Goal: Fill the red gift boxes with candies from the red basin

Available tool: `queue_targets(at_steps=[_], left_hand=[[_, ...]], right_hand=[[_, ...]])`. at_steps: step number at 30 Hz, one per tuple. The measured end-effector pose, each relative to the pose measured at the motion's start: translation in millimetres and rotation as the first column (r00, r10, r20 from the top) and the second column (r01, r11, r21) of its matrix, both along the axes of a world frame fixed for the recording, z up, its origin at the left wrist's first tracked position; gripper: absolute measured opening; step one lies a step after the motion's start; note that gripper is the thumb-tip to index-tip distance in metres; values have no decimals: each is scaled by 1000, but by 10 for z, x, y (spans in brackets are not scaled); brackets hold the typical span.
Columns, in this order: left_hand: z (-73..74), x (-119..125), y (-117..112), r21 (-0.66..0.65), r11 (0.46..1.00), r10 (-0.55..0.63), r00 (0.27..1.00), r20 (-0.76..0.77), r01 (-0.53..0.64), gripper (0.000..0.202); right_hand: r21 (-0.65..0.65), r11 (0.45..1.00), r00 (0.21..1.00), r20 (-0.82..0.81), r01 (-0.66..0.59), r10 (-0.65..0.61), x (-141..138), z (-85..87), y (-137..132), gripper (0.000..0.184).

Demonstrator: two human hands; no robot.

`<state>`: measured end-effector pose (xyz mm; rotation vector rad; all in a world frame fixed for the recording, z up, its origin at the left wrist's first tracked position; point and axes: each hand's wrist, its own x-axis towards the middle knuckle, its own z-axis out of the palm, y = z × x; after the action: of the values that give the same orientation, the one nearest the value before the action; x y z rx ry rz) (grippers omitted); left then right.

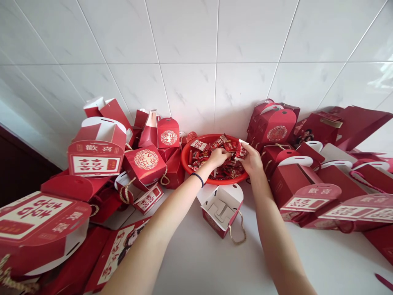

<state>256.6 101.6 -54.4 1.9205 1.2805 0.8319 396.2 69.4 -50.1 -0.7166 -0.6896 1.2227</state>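
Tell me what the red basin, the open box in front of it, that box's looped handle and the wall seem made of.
Basin: probably plastic, smooth, with a slightly glossy rim.
Open box: likely printed card, red outside, pale inside, with thin folded flaps.
Looped handle: twisted tan cord, perhaps jute or a lookalike.
Wall: apparently glazed ceramic tile, with straight joints and soft reflections.

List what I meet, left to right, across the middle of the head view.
Open red cardboard box with white label, bare left hand, red-and-white wrapped packet, bare right hand, domed red cardboard box with gold emblem.
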Motion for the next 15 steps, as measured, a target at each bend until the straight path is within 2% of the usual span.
queue_targets(at_steps=[5,9,15], left_hand=[[3,1,27,36,999,-32,998,-50,34,19],[11,32,75,62,992,-97,981,-166,109,26],[-103,174,137,92,949,-239,880,-411,301,22]], right_hand=[[35,999,999,-38,-1,2,24,-47,26,19],[57,998,998,-60,-7,11,39,-92,72,18],[69,997,997,-78,18,-13,49,-118,120,14]])
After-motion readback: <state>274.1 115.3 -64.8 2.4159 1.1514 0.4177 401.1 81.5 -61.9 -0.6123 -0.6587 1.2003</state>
